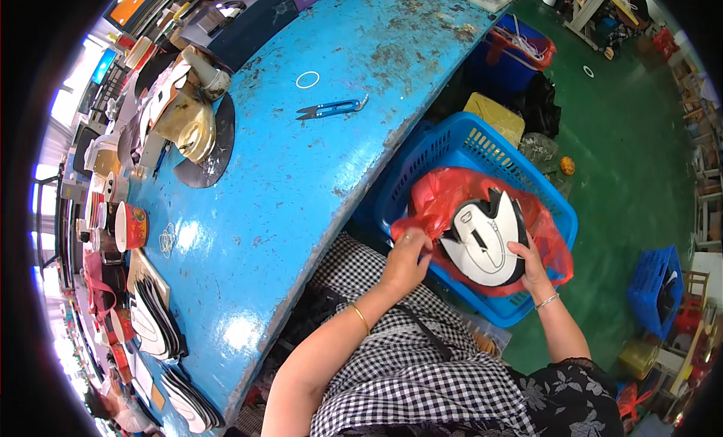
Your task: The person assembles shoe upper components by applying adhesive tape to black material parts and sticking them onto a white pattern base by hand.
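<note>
My left hand (407,258) pinches the edge of one red plastic bag (444,196) while my right hand (531,265) grips one black-and-white cut piece (482,241) lying on it, inside one blue basket (459,147). Left of that basket, the worn blue table (301,181) carries one blue thread snips (330,109), one white ring (307,79) and two stacks of cut pieces (154,320); right of it, green floor (625,151) and a second blue basket (657,290).

The single view comes from a wide fisheye camera worn on the person's head, looking steeply down over the lap, so the forearms enter from the lower edge and both hands sit close, just right of centre. The blue table (301,173) fills the left and middle, its straight edge bent into a curve by the lens, while the green floor (633,158) falls away on the right. The rim of the picture is dark and crowded things there appear small and squeezed
</note>
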The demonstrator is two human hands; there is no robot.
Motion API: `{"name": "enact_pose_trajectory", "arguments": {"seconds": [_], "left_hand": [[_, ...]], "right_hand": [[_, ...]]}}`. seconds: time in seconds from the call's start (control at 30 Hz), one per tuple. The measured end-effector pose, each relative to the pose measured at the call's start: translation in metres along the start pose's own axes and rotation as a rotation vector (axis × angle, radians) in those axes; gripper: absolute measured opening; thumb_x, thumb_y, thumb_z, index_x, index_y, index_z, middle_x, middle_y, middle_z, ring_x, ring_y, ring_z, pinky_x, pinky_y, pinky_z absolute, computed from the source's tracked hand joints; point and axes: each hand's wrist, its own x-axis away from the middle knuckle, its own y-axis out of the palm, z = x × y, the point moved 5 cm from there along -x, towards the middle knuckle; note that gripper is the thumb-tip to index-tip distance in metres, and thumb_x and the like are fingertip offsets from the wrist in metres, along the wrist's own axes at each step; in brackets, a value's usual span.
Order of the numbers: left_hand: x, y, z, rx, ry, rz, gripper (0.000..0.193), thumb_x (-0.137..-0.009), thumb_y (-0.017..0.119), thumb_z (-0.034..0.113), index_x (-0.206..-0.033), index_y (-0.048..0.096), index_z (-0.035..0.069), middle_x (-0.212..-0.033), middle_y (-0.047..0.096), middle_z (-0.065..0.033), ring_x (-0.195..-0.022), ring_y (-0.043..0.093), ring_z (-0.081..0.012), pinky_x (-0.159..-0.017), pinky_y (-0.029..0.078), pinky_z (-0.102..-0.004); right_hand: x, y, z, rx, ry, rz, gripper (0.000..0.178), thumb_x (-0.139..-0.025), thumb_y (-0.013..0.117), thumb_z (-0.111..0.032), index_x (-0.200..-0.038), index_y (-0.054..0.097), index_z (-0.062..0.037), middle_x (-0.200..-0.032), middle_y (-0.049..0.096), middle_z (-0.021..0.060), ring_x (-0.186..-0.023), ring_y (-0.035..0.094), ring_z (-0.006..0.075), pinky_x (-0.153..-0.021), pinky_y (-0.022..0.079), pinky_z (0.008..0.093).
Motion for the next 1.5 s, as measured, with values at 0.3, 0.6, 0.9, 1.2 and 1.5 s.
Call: {"name": "enact_pose_trajectory", "arguments": {"seconds": [0.3, 0.6, 0.9, 1.2, 1.5], "left_hand": [[0.008, 0.005, -0.037, -0.429, -0.274, -0.598, 0.034, -0.083, 0.066, 0.021, -0.112, 0.062, 0.005, -0.094, 0.07, -0.0161, -0.088, 0.067, -0.0359, -0.079, 0.05, -0.0429], [-0.057, -0.069, 0.074, 0.951, -0.388, -0.398, 0.029, -0.1, 0.053, 0.017, -0.124, 0.062, 0.002, -0.073, 0.051, 0.0075, -0.063, 0.04, -0.0023, -0.058, 0.034, -0.0188], [-0.047, -0.068, 0.079, 1.004, -0.447, -0.406, 0.041, -0.099, 0.052, 0.013, -0.138, 0.052, 0.003, -0.073, 0.045, 0.0074, -0.064, 0.036, -0.0035, -0.059, 0.031, -0.0192], [-0.007, -0.064, 0.01, 0.884, -0.446, -0.179, 0.041, -0.097, 0.056, 0.01, -0.137, 0.048, 0.002, -0.099, 0.058, -0.0005, -0.096, 0.056, -0.0086, -0.092, 0.045, -0.025], [-0.014, -0.062, -0.008, 0.501, -0.375, -0.208, 0.027, -0.093, 0.057, 0.009, -0.117, 0.067, 0.004, -0.102, 0.068, -0.007, -0.102, 0.062, -0.0162, -0.093, 0.046, -0.0294]], "right_hand": [[-0.006, -0.008, 0.019, -0.194, 0.014, -0.019, 0.061, -0.084, 0.065, -0.025, -0.135, 0.048, 0.0039, -0.125, 0.062, 0.0162, -0.109, 0.063, 0.0273, -0.097, 0.05, 0.039], [0.013, 0.012, 0.018, -0.171, 0.53, -0.209, 0.051, -0.082, 0.063, -0.029, -0.121, 0.062, 0.0035, -0.113, 0.068, 0.0179, -0.098, 0.069, 0.0253, -0.088, 0.056, 0.0363], [-0.126, -0.011, 0.012, -0.348, 0.163, -0.094, 0.041, -0.094, 0.056, -0.031, -0.121, 0.061, -0.001, -0.119, 0.066, 0.0141, -0.105, 0.066, 0.0259, -0.096, 0.052, 0.0393], [-0.113, -0.034, 0.011, 0.169, 0.17, 0.129, 0.054, -0.094, 0.053, -0.048, -0.131, 0.052, -0.0083, -0.113, 0.067, 0.014, -0.105, 0.066, 0.0257, -0.088, 0.053, 0.0393], [0.102, -0.028, 0.097, 2.243, 0.431, -1.165, 0.027, -0.078, 0.066, -0.027, -0.1, 0.074, -0.0148, -0.106, 0.071, 0.01, -0.097, 0.068, 0.0286, -0.076, 0.052, 0.0432]]}}
